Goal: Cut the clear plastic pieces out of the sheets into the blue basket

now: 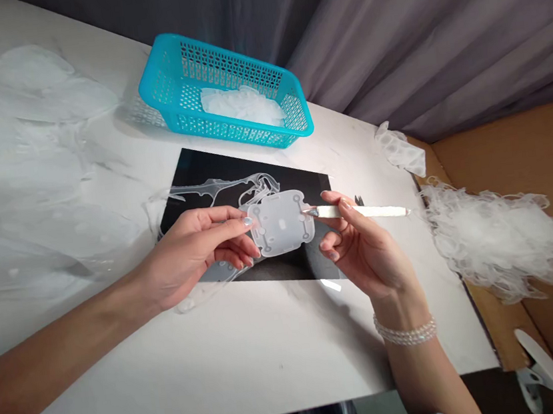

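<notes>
In my left hand the left edge of a translucent, frosted silicone piece is pinched between thumb and fingers. The piece is flat and roughly square, with rounded corners, small holes and a pale spot at its centre. My right hand grips a slim white pen-like tool with a metal tip. That tip meets the right edge of the piece; whether it cuts or only touches there I cannot tell. Below the hands lies a black mat, with thin clear silicone scraps across it.
Behind the mat stands a blue perforated basket holding a pile of frosted pieces. Many translucent sheets cover the table's left side. At right, a heap of stringy clear scraps lies by a cardboard box. A grey curtain hangs behind.
</notes>
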The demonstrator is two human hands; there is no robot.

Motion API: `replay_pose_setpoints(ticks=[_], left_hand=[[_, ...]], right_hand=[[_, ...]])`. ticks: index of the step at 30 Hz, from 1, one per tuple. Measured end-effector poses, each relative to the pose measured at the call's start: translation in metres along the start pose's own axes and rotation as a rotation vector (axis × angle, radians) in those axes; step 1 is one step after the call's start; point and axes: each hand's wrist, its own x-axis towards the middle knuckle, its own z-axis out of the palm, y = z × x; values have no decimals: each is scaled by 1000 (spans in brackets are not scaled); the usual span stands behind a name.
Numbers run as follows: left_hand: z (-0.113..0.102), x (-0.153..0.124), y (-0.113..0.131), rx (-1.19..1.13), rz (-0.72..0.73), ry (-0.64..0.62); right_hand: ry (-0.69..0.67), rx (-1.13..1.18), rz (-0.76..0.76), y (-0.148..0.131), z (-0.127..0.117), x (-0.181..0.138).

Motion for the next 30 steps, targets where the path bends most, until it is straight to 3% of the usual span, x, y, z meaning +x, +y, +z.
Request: replay_pose_setpoints(ticks=[3, 7, 11, 30], left_hand=[[-1, 1, -2, -44, -4, 18], [-3, 3, -4, -139, 51, 33], [-3, 4, -4, -83, 72, 43], [-2, 2, -4, -79, 66, 35]], right_hand=[[-52, -32, -4, -2, -2, -2], [-237, -137, -68, -7, -8, -9], [-378, -218, -101, -9, -14, -14], [-440, -166, -59, -9, -22, -13]])
